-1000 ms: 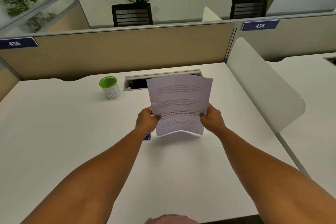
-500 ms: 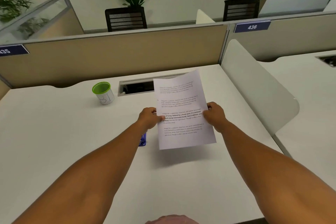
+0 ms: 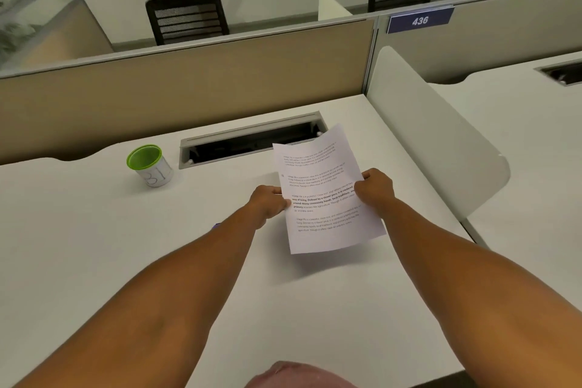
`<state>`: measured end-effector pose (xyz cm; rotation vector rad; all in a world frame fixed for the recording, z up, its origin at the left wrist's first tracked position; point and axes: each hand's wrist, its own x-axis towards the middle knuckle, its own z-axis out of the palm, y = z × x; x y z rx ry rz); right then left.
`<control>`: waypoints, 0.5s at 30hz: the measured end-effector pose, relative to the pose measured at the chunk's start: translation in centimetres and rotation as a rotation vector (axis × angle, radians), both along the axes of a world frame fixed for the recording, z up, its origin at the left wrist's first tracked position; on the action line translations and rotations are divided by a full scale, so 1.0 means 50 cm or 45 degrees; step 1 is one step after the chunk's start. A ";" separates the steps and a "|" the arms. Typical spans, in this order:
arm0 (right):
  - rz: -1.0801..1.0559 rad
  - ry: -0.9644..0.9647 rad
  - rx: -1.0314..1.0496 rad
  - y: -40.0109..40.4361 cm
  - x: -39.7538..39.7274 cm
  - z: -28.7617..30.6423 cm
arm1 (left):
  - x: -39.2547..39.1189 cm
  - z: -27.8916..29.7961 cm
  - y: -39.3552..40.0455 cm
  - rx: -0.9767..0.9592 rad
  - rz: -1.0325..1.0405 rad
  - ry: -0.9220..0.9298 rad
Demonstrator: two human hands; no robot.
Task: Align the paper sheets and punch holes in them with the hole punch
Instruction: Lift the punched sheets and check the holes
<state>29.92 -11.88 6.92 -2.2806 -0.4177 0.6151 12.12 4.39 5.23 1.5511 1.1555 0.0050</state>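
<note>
Head camera view, looking forward and down over a white desk (image 3: 94, 261) in an open office. Both bare forearms reach out to a small stack of printed paper sheets (image 3: 324, 189), held just above the desk surface and turned slightly clockwise. The left hand (image 3: 267, 200) pinches the left edge of the sheets, fingers closed on the paper; the right hand (image 3: 374, 187) grips the right edge the same way. A small mark near the left margin may be a punched hole, but it is too small to be sure. The hole punch is almost wholly hidden: only a sliver of blue (image 3: 216, 225) shows beside the left forearm, and I cannot confirm that is it.

What could go wrong: held only at the sides, the sheets could slide against each other and lose their alignment, so any holes would land unevenly. Setting them down carelessly could fan the stack. The left forearm passes close over the blue object and could knock it.

One container is in view: a white cup with a green rim (image 3: 148, 165), standing upright to the left and well apart from the hands. Nothing can be seen inside it. Behind the sheets, a recessed cable tray (image 3: 239, 143) in the desk looks dark, its contents unclear
</note>
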 end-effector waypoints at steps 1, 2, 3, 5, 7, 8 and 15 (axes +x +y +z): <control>-0.001 -0.002 -0.014 -0.001 0.010 -0.004 | 0.012 -0.002 -0.002 -0.006 0.004 -0.003; -0.006 -0.004 -0.026 -0.002 0.020 -0.009 | 0.023 -0.005 -0.003 -0.009 0.006 -0.007; -0.019 -0.005 -0.032 -0.003 0.029 -0.014 | 0.034 -0.009 -0.004 -0.011 0.007 -0.010; -0.058 0.001 -0.035 -0.004 0.048 -0.026 | 0.057 -0.018 -0.005 -0.008 0.003 -0.019; -0.091 0.007 -0.035 -0.006 0.066 -0.036 | 0.080 -0.029 -0.005 -0.015 0.010 -0.026; -0.108 0.007 -0.033 -0.008 0.074 -0.040 | 0.091 -0.033 -0.007 -0.021 0.016 -0.033; -0.305 -0.030 0.061 -0.011 0.134 -0.078 | 0.171 -0.070 -0.027 -0.063 0.128 -0.089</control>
